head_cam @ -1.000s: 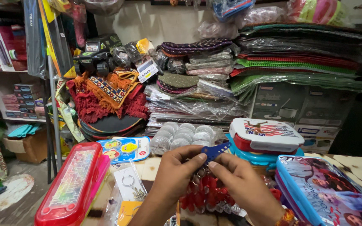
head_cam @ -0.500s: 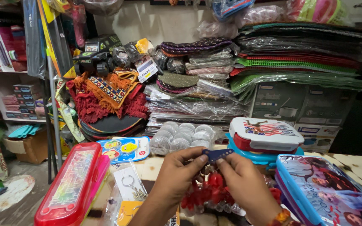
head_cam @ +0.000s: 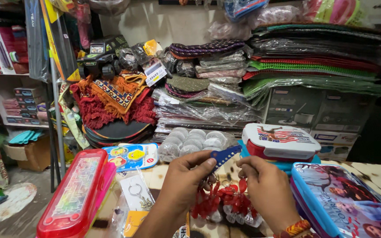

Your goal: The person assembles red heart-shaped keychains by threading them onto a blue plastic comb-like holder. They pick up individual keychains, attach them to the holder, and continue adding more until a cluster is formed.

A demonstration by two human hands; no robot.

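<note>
Room: you stood in a crowded shop, its back wall (head_cam: pixel 155 22) pale and half hidden by hanging wrapped goods.
Shelves: at the left edge, shelves (head_cam: pixel 18 99) carried small stacked boxes, with a cardboard box (head_cam: pixel 27 154) on the floor below.
Back stock: folded mats in plastic (head_cam: pixel 318 57) were piled high on the right; a red fringed rug (head_cam: pixel 111 101) sat left of them, a black toy truck (head_cam: pixel 98 61) above it.
Counter: pale wood (head_cam: pixel 380 174), bare only near its right edge and mostly covered elsewhere.
Counter left edge: a long red pencil case (head_cam: pixel 76 194) lay lengthwise.
Counter rear edge: a clear blister tray of round cups (head_cam: pixel 197 141) lay beside a white-and-red lunch box (head_cam: pixel 281 141).
Counter right corner: a blue pictured pencil box (head_cam: pixel 345 202) lay slanted.
Left hand: your left hand (head_cam: pixel 186 180) pinched one end of the blue card (head_cam: pixel 223 156).
Right hand: your right hand (head_cam: pixel 265 189) curled closed on the bunch of red keychains (head_cam: pixel 223 202).
Keychains: they hung between your hands, over the counter's middle near its front edge.
</note>
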